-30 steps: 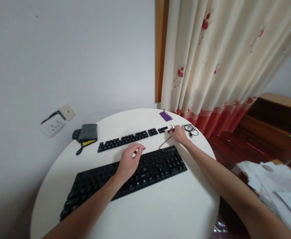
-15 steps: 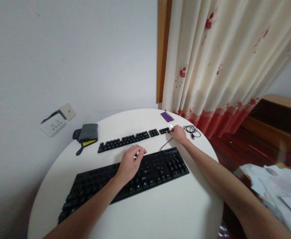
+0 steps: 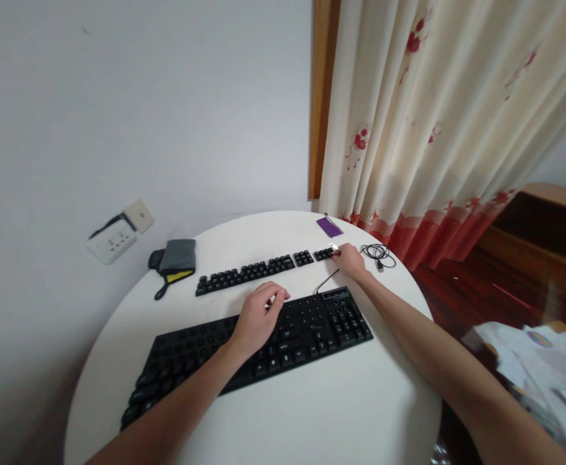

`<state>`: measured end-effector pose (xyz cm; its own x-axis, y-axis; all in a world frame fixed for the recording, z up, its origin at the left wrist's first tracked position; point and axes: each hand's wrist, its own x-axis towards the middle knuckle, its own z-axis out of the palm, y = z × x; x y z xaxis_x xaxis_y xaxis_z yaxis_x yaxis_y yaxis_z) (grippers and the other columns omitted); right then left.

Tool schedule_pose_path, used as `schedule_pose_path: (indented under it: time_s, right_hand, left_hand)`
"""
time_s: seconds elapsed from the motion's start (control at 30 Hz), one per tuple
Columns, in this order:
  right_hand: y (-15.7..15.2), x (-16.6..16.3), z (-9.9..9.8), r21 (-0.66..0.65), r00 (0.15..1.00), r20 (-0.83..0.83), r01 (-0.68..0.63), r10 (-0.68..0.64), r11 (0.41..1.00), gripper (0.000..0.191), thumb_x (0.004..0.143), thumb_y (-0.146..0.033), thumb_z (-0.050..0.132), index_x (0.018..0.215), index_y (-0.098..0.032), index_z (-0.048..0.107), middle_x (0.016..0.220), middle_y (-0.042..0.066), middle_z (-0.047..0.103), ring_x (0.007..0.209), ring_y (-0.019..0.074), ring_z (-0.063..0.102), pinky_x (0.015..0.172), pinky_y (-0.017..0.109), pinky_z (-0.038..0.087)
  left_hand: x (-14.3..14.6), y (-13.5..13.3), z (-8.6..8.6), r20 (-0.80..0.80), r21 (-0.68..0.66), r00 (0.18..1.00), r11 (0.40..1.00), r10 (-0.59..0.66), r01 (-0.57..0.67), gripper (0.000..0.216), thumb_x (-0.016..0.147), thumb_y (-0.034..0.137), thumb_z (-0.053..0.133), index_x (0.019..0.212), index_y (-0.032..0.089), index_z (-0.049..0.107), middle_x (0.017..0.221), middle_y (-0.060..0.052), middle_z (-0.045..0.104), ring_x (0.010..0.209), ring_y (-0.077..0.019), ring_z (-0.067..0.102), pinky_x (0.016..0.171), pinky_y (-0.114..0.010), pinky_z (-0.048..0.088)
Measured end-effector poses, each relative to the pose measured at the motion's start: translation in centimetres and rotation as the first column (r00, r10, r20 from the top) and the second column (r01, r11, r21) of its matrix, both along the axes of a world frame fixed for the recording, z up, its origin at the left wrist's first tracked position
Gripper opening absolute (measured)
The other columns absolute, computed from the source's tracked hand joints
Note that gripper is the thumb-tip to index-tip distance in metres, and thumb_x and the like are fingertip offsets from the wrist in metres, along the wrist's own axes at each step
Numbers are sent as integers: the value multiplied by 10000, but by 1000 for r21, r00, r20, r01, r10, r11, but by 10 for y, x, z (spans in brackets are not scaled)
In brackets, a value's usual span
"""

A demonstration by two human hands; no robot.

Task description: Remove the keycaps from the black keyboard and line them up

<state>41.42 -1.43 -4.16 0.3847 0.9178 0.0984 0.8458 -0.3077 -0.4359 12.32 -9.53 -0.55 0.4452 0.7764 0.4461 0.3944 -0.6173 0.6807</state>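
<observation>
A black keyboard (image 3: 306,329) lies on the white round table, with round bare key spots across its upper rows and keycaps on its lower rows and number pad. My left hand (image 3: 258,316) is over its upper middle edge, fingers curled in and thumb near the forefinger; what they hold, if anything, is hidden. Behind it stretches a line of loose black keycaps (image 3: 244,274) in several groups. My right hand (image 3: 350,259) is at the line's right end, closed on a small tool with a pale, shiny end (image 3: 333,247), beside the last keycaps (image 3: 322,254).
A coiled black USB cable (image 3: 378,253) lies right of my right hand. A purple card-like piece (image 3: 330,226) is at the table's far edge. On the left sits a folded grey and yellow cloth (image 3: 179,256). A wall socket (image 3: 113,240) and a curtain (image 3: 384,129) stand behind.
The whole view has shifted slightly, so things appear a little further right. Both hands stay in nearly the same places; the pale tool end has tilted slightly at my right hand.
</observation>
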Motion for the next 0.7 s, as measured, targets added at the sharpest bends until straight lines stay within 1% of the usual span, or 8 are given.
schedule_pose_path:
  time_s: [0.2, 0.4, 0.47, 0.57, 0.63, 0.7]
  right_hand:
    - [-2, -3, 3, -6, 1000, 4, -9, 9, 1000, 220, 850, -293, 582, 978, -177, 718, 1002, 134, 715, 920, 226, 662, 737, 257, 448]
    - [-6, -4, 7, 26, 1000, -1, -10, 10, 1000, 194, 837, -299, 590, 907, -170, 718, 930, 129, 720, 859, 216, 661, 681, 242, 421]
    - [-8, 0, 13, 54, 1000, -2, 0, 0, 999, 199, 842, -282, 569, 907, -160, 712, 917, 126, 720, 847, 209, 656, 667, 235, 408]
    - [-17, 5, 28, 114, 1000, 6, 10, -11, 993, 251, 884, -261, 477, 928, -142, 694, 913, 122, 718, 828, 192, 644, 659, 232, 390]
    - [-29, 7, 38, 138, 1000, 8, 2, -4, 990, 271, 895, -273, 450, 901, -137, 684, 871, 111, 715, 787, 183, 633, 636, 231, 378]
    - [-47, 4, 44, 127, 999, 19, -40, 38, 991, 271, 893, -309, 469, 838, -141, 675, 810, 100, 708, 736, 177, 620, 605, 235, 360]
  left_hand:
    - [1, 0, 1, -29, -6, 1000, 1000, -2, 2, 274, 956, 301, 466, 774, 181, 631, 801, -34, 644, 796, -177, 579, 722, -282, 434]
    - [0, 1, -1, -36, -8, 999, 1000, -5, 4, 264, 955, 291, 471, 774, 180, 628, 800, -26, 641, 792, -169, 577, 715, -277, 429]
    - [0, 1, -2, -36, -7, 999, 1000, -5, 5, 264, 955, 289, 470, 775, 181, 630, 803, -25, 642, 792, -168, 578, 713, -277, 428]
    - [0, 0, 0, -33, -3, 999, 1000, -9, 9, 264, 952, 283, 470, 771, 182, 633, 797, -23, 644, 783, -166, 578, 705, -275, 427]
    - [1, 0, 1, -34, -3, 999, 1000, -11, 11, 264, 951, 281, 470, 770, 182, 634, 795, -24, 645, 779, -166, 578, 702, -275, 427]
    - [1, -1, 2, -35, -4, 999, 1000, -7, 7, 267, 949, 286, 469, 769, 182, 636, 791, -26, 644, 774, -168, 578, 698, -276, 427]
